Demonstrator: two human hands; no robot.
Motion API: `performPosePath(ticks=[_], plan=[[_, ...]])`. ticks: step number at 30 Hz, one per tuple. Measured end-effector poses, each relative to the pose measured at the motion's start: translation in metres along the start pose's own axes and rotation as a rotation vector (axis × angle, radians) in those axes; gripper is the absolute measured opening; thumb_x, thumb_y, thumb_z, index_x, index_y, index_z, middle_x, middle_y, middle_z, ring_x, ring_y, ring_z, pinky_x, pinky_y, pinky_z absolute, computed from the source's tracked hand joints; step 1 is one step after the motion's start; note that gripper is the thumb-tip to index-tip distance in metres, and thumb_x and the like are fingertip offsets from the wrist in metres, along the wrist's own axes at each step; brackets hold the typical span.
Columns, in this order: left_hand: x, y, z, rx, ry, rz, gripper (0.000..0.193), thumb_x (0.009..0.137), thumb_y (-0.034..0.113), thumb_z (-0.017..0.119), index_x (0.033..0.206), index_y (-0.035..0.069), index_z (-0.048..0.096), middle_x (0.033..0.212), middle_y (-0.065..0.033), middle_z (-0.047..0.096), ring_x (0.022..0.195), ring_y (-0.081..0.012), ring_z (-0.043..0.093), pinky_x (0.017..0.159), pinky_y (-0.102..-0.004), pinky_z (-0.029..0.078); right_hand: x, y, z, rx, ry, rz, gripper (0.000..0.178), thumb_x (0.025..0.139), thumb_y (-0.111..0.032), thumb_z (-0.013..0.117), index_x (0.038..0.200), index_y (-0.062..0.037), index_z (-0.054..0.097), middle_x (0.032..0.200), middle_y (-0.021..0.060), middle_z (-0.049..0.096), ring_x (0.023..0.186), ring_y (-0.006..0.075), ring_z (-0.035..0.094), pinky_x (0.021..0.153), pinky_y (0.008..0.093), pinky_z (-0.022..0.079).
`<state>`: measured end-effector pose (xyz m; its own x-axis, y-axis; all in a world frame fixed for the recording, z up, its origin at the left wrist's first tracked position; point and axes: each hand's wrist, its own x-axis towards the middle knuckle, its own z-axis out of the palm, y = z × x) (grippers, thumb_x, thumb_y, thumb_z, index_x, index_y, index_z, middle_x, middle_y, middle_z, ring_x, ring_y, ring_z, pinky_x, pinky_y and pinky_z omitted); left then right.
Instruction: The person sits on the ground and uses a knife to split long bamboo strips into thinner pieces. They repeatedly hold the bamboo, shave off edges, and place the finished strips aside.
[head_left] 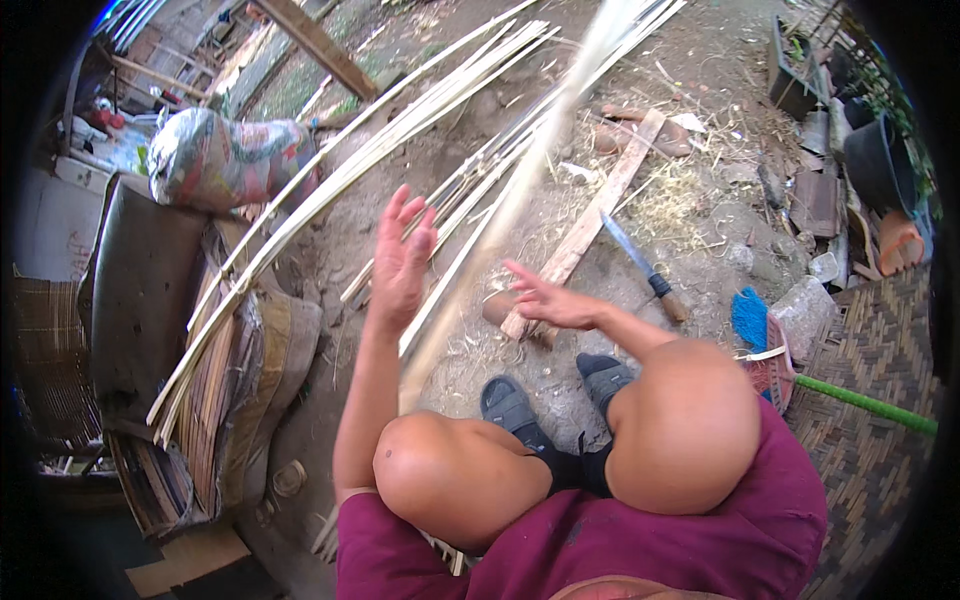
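Observation:
Raised over my left knee, my left hand [402, 262] is open, its fingers apart and pointing up. My right hand [552, 300] reaches inward above the right foot, fingers spread and holding nothing. A pale bamboo strip [496, 222], smeared by motion, slants between the two hands; neither hand grips it. Just beyond the right hand lies a narrow wooden plank [592, 232], its far part across a brown rounded piece. A long knife [634, 248] with a dark and brown handle rests on the ground right of the plank.
Long split bamboo strips [400, 128] lean over a sack of slats [215, 370] at left. A stuffed patterned bag [225, 155] stands behind. Shavings [690, 195] litter the ground. At right are a black bucket [882, 165], woven matting [870, 350] and a green pole [865, 402].

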<state>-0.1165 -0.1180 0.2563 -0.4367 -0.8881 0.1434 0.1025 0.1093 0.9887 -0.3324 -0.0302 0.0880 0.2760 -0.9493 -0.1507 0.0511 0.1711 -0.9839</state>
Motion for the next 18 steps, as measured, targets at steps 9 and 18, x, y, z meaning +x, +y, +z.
performPosePath(ticks=[9, 18], plan=[[-0.117, -0.043, -0.032, 0.981, -0.232, -0.314, 0.095, 0.084, 0.042, 0.075, 0.155, 0.003, 0.024, 0.153, -0.0273, 0.035, 0.142, -0.0366, 0.038, 0.117, -0.0445, 0.031, 0.043, -0.021, -0.102, 1.255, 0.857, -0.061, 0.034, 0.104, -0.042, 0.050, 0.086, -0.0124, 0.049, 0.061, -0.0022, 0.045, 0.054, 0.0131, 0.046, 0.058, 0.0381, 0.052], [-0.208, -0.079, -0.019, 1.043, -0.001, -0.616, 0.051, 0.086, 0.034, 0.074, 0.114, 0.001, 0.047, 0.102, -0.0187, 0.052, 0.093, -0.0283, 0.047, 0.082, -0.0409, 0.038, 0.053, -0.095, -0.157, 1.121, 0.768, -0.113, 0.033, 0.103, -0.044, 0.050, 0.102, -0.0107, 0.053, 0.073, -0.0019, 0.052, 0.059, 0.0131, 0.054, 0.061, 0.0352, 0.057]])
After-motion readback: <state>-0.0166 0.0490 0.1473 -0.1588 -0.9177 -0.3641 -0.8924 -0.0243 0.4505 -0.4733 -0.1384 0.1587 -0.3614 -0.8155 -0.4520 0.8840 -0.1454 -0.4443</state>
